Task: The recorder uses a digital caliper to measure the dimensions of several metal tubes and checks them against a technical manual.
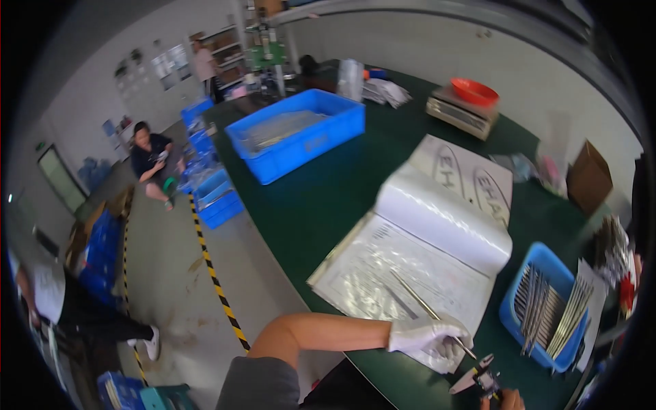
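Note:
My left hand (425, 335), in a white glove, is closed around a thin metal rod (414, 294). The rod slants across the open binder of plastic-sleeved sheets (362, 270), and its near end sticks out past my fingers. At the bottom edge my right hand (510, 400), partly cut off by the frame, grips a digital caliper (485, 380). The caliper's jaws lie just below the rod's near end, apparently apart from it. Right of the binder stands a blue basket (508, 313) full of metal rods (540, 307).
A big blue bin (311, 147) holding bagged items stands on the green table (287, 212). Behind are a scale (459, 116) with a red bowl (475, 91) and a brown cardboard box (589, 178). People and blue crates (220, 205) are on the floor at left.

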